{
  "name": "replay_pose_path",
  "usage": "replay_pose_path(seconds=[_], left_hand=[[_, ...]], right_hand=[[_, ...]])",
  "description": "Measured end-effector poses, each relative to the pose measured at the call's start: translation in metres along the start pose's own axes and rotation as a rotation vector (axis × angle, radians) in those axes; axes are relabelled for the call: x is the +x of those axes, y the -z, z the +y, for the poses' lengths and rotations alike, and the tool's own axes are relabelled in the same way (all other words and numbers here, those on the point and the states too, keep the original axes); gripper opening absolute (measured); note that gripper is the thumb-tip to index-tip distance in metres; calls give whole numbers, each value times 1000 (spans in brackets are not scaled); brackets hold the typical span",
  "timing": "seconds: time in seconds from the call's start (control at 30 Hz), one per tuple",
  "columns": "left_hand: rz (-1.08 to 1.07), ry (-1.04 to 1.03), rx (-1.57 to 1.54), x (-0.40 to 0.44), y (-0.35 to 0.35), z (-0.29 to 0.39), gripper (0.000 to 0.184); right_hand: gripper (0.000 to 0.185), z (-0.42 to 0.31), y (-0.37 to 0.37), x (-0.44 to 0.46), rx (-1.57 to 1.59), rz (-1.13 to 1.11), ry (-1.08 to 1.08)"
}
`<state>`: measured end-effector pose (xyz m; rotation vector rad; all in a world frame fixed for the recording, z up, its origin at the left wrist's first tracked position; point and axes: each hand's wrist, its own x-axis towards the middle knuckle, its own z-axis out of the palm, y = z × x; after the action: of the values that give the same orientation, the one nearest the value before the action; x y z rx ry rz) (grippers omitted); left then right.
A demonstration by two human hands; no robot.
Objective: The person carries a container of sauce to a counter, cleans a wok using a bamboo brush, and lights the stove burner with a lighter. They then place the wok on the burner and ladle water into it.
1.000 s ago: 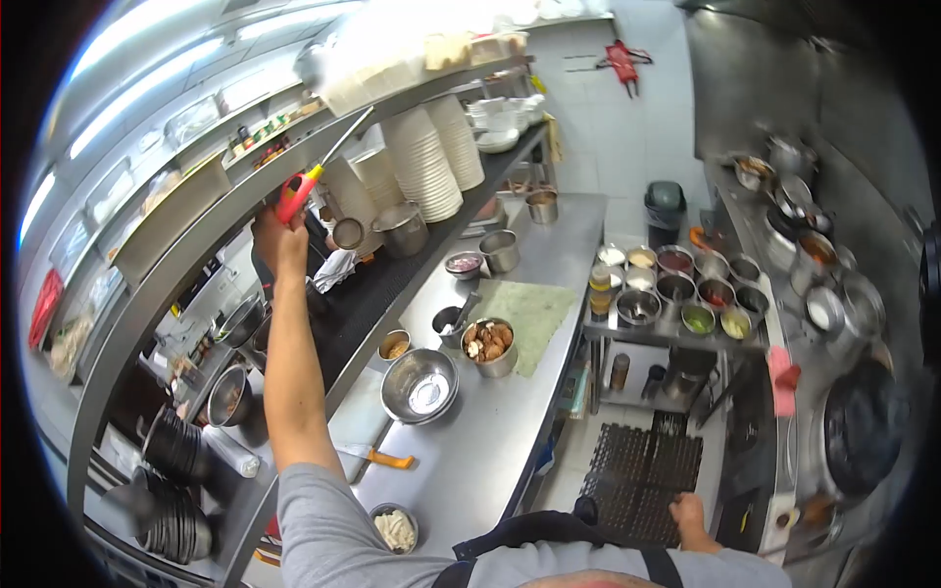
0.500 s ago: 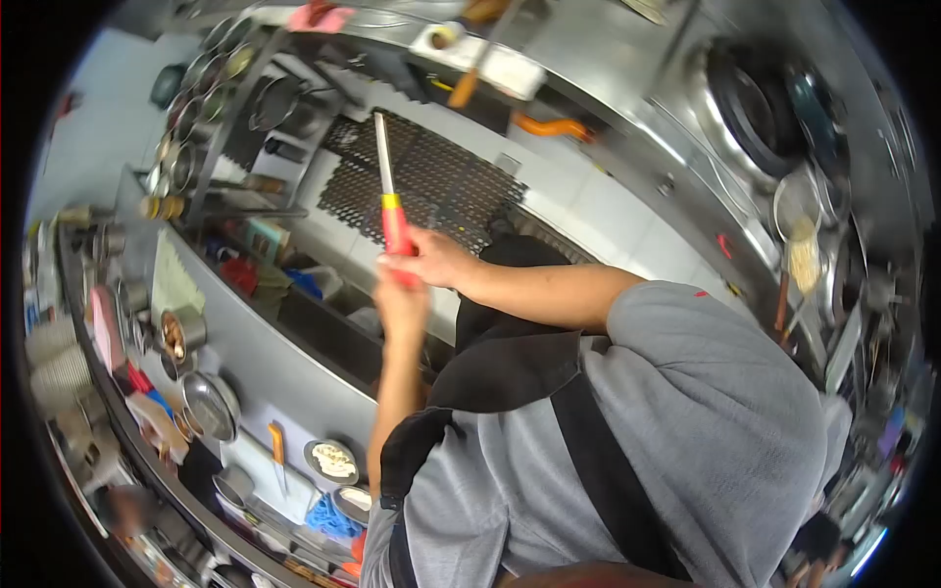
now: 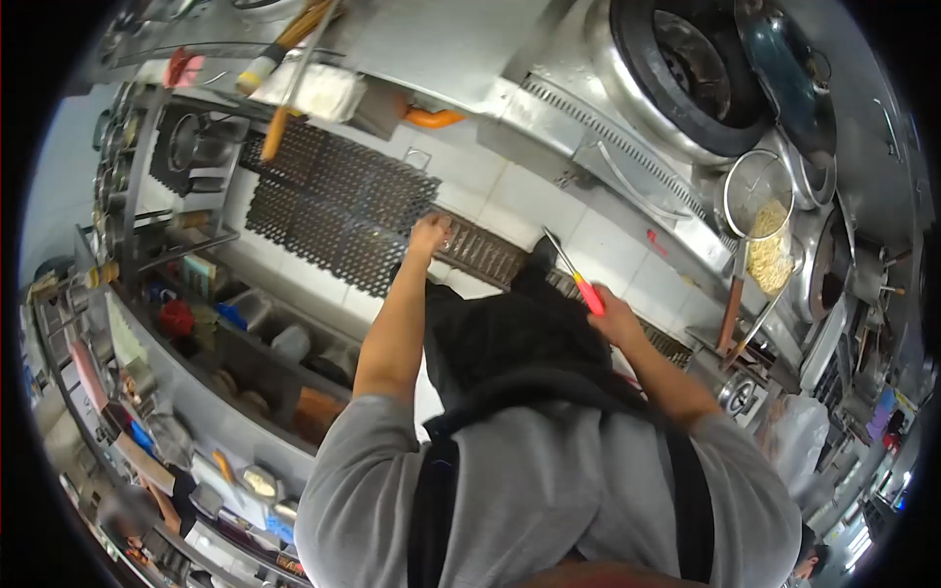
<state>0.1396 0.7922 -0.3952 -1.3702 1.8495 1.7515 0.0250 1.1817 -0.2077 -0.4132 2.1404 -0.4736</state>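
In my right hand is a long stick lighter, with a slim metal shaft and a red-and-yellow handle. Its shaft slants up and to the left, over the floor near my dark shoe. My fingers wrap round the handle. Out in front, my left hand hangs above the floor grate, its fingers curled; whether anything is inside them I cannot make out. The two hands are well apart.
A wok burner stands at upper right, with a strainer and pale noodles below it. A wooden-handled tool juts over the aisle. Black mats cover the floor. A person is at lower left.
Both hands were together on the lighter. They have parted: my right hand has swung right with the lighter, and my left is off it. The view has turned toward the burners.
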Motion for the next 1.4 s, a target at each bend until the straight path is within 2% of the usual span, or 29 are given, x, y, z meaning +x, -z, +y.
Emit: replay_pose_path(seconds=[0.07,0.13,0.2,0.27,0.3,0.37,0.47,0.6,0.67,0.8,0.83,0.9,0.93,1.0,1.07,1.17,1.2,1.27,1.3,1.37,1.4], left_hand=[[28,53,55,76,-48,-1,27],[50,134,-40,120,-91,26,30],[17,166,-270,191,-132,12,28],[-213,149,122,312,-181,-67,30],[-188,118,182,328,-194,-61,30],[-73,130,-9,338,-217,-52,30],[-52,178,-217,364,-239,-55,31],[-36,239,-335,377,-248,-62,32],[-29,256,-386,378,-251,-64,33],[-25,273,-500,384,-250,-72,35],[-27,273,-537,385,-249,-75,35],[-40,270,-621,387,-250,-78,36],[-53,270,-668,386,-249,-79,36],[-86,269,-772,374,-242,-79,37],[-129,257,-870,343,-227,-65,38],[-216,224,-984,265,-209,-24,40],[-256,214,-1028,231,-204,-9,40],[-333,198,-1060,171,-202,31,41],[-368,187,-1065,140,-201,48,42],[-392,177,-1086,98,-203,83,36],[-396,187,-1111,82,-205,95,33]], right_hand=[[66,66,7,-10,-12,132,-33],[58,87,23,-24,37,181,-276],[58,142,21,-27,28,221,-362],[57,172,19,-27,137,203,-591],[57,174,21,-19,137,228,-611],[59,160,23,-15,261,196,-893],[60,198,-8,-27,114,263,-888],[58,169,0,-18,39,256,-802],[38,175,-9,-16,49,221,-723],[42,154,-3,-3,61,241,-678],[42,143,1,2,63,244,-682],[44,120,9,11,224,164,-926],[44,120,5,7,227,169,-934],[45,116,-3,-12,-10,222,-697],[45,101,5,-36,-4,177,-647],[46,44,48,-81,-78,117,-301],[46,25,62,-90,-75,126,-277],[46,-10,93,-105,70,338,-29],[46,-24,113,-106,-40,338,-24],[46,-50,155,-82,-22,470,-126],[45,-64,185,-56,-122,625,1]])
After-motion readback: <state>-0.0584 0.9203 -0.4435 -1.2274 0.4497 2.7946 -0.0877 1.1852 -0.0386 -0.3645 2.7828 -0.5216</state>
